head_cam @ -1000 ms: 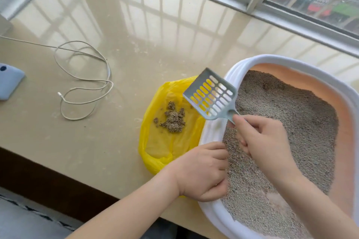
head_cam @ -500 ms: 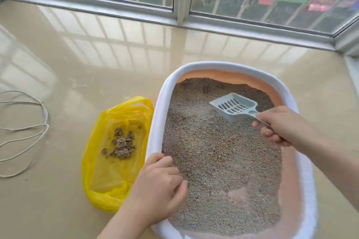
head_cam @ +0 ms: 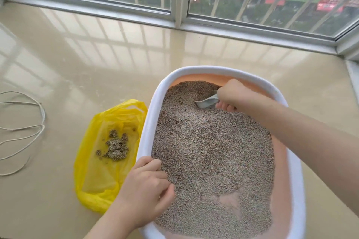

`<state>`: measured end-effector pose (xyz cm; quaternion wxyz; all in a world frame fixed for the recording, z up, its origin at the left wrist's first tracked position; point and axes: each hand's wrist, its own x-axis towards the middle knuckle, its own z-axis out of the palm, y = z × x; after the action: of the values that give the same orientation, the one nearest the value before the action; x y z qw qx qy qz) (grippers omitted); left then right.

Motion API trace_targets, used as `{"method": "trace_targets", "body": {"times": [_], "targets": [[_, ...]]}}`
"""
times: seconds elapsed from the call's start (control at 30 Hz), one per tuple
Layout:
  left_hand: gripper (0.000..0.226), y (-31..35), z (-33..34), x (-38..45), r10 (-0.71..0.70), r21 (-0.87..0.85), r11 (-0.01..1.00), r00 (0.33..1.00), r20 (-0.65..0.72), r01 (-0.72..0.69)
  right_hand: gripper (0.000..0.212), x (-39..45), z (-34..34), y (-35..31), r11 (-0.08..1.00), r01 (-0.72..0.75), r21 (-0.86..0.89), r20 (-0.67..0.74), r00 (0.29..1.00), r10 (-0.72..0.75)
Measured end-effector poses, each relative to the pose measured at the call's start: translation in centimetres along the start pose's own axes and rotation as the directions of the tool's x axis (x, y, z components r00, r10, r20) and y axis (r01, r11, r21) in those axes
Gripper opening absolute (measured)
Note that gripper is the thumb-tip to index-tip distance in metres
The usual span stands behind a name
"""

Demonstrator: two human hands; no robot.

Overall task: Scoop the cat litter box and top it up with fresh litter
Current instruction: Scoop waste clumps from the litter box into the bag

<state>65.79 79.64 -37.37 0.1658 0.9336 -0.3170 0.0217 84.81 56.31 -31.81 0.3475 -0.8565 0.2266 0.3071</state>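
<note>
The slotted pale grey plastic scoop [head_cam: 207, 101], which hung above the grains half a second ago, now digs into the grey-brown litter [head_cam: 211, 153] at the upper part of the white-rimmed, peach-lined litter box [head_cam: 147, 122], centre-right of the frame. The right hand [head_cam: 232, 96] is wrapped tight round its handle. So another scooping pass is probably under way. The left hand [head_cam: 144, 193] curls over the box's lower-left rim, steadying it. Left of the box, the yellow plastic bag [head_cam: 91, 172] holds clumps [head_cam: 116, 146].

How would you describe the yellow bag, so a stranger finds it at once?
Start at the white-rimmed litter box below the window. The yellow plastic bag lies on the floor against its left side. Unlike the white cord further left, it holds scooped clumps.
</note>
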Motion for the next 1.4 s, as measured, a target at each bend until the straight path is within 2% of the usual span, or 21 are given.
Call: {"method": "trace_targets", "body": {"times": [0.1,0.17,0.23,0.37,0.6,1.2,1.4], "targets": [[0.040,0.0,0.0,0.0,-0.005,-0.002,1.000,1.000,0.007,0.005,0.019,-1.1,3.7,3.4,0.965,-0.027,0.262,-0.084,0.995,0.051],[0.040,0.1,0.1,0.0,-0.011,-0.004,1.000,1.000,-0.002,0.011,0.024,-1.6,6.1,4.3,0.906,0.026,0.423,-0.146,0.988,0.040],[0.040,0.1,0.3,0.0,-0.013,-0.002,1.000,1.000,-0.011,0.013,0.034,-1.9,8.1,4.5,0.852,0.103,0.513,-0.207,0.978,0.007],[0.042,-0.1,0.3,-0.1,-0.019,0.011,1.000,1.000,-0.007,0.019,0.034,-2.4,10.0,4.5,0.731,0.165,0.662,-0.250,0.968,0.008],[0.043,0.1,0.2,0.0,-0.015,0.026,1.000,1.000,-0.003,0.015,0.031,-6.7,9.5,7.2,0.674,0.221,0.705,-0.241,0.968,-0.066],[0.044,0.1,0.5,0.0,-0.040,0.069,0.997,0.998,-0.051,0.044,0.032,-13.2,9.2,13.2,0.778,0.178,0.602,-0.134,0.984,-0.121],[0.045,0.2,0.6,-0.1,-0.040,0.074,0.996,0.998,-0.047,0.044,0.032,-13.6,8.6,13.8,0.750,0.148,0.644,-0.147,0.987,-0.068]]}}
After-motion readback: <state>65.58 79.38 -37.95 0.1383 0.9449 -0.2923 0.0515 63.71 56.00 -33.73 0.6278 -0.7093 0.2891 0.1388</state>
